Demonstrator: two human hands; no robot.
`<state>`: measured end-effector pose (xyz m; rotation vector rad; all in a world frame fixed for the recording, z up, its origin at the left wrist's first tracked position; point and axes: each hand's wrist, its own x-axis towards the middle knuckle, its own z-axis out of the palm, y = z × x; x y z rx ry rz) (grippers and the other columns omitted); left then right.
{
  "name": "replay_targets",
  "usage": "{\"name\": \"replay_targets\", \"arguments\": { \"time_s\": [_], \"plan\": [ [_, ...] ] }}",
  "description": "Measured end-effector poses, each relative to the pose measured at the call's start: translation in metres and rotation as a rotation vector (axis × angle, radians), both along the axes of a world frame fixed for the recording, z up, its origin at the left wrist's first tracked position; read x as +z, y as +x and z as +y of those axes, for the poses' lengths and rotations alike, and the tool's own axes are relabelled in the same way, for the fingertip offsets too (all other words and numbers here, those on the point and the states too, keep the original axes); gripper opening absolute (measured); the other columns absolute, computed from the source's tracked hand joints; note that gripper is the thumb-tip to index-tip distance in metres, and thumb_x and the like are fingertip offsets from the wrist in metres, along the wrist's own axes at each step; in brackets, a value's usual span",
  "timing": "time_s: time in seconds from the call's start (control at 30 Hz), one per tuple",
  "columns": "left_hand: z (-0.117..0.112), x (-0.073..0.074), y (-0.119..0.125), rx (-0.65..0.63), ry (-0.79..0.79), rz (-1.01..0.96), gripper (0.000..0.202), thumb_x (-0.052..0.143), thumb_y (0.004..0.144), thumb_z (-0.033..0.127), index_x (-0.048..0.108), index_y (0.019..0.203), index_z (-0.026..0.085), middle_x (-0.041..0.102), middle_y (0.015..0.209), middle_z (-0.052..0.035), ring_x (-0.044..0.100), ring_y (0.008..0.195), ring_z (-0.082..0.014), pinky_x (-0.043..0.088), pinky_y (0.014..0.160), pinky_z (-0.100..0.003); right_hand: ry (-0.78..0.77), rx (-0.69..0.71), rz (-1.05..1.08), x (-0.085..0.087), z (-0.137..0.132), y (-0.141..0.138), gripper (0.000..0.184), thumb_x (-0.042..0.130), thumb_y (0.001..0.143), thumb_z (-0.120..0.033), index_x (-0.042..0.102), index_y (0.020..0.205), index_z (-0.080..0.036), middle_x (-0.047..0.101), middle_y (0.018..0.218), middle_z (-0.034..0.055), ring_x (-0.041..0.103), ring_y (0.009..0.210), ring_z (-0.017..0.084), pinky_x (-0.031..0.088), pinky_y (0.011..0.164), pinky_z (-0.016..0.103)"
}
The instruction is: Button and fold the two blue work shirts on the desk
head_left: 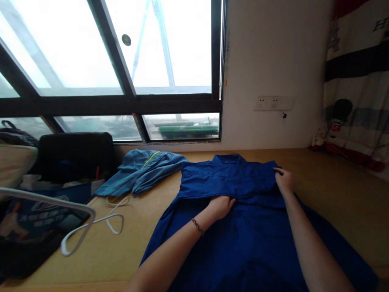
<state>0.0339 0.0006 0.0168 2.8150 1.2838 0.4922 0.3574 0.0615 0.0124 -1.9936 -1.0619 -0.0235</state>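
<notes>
A dark blue shirt [243,227] lies spread on a wooden table [334,190], collar away from me, its sleeves folded across the chest. My left hand [220,206] rests palm down on the middle of the shirt, fingers pressed onto the edge of the folded part. My right hand [284,178] pinches the cloth at the shirt's right shoulder. A beaded bracelet [197,226] sits on my left wrist.
A lighter blue garment [142,170] lies crumpled at the back left of the table. White plastic hangers [91,221] lie at the left, beside bags and a black case [75,156]. A window, a wall socket [269,103] and a patterned curtain [355,93] stand behind.
</notes>
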Motion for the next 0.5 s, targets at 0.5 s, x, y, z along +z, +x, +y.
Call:
{"name": "replay_targets", "arguments": {
  "time_s": [0.5],
  "plan": [
    [0.085, -0.007, -0.095, 0.651, -0.09, 0.025, 0.061, 0.026, 0.08, 0.059, 0.038, 0.128, 0.022, 0.029, 0.137, -0.0096, 0.019, 0.126, -0.0328, 0.02, 0.097, -0.054, -0.22, -0.118, 0.037, -0.012, -0.01, 0.012, 0.038, 0.048, 0.061, -0.015, 0.065, 0.095, -0.014, 0.06, 0.09, 0.0153, 0.054, 0.086, 0.03, 0.042, 0.07, 0.043]
  ]
}}
